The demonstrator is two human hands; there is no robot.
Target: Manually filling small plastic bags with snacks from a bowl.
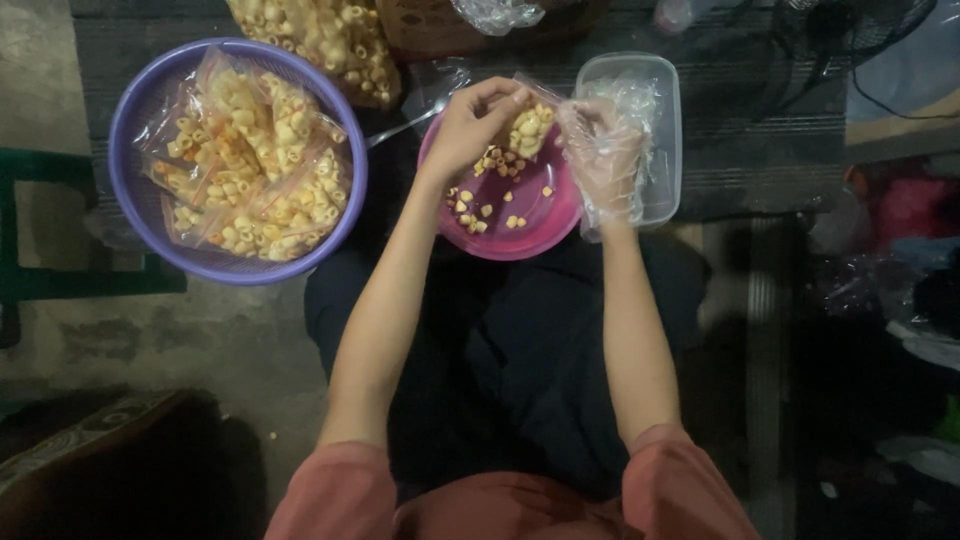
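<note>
My left hand (470,125) pinches the top of a small clear bag of yellow snack pieces (528,128) above a pink bowl (545,228). My right hand (605,160), inside a thin clear plastic glove, grips the bag's other side. Several loose snack pieces (478,205) lie in the pink bowl. The bowl rests on my lap, over dark trousers.
A purple basket (135,120) at the left holds several filled zip bags of snacks (250,160). A clear plastic tub (662,120) sits right of the bowl. A large bag of loose snacks (325,35) lies at the top. A metal spoon handle (400,128) pokes out beside the bowl.
</note>
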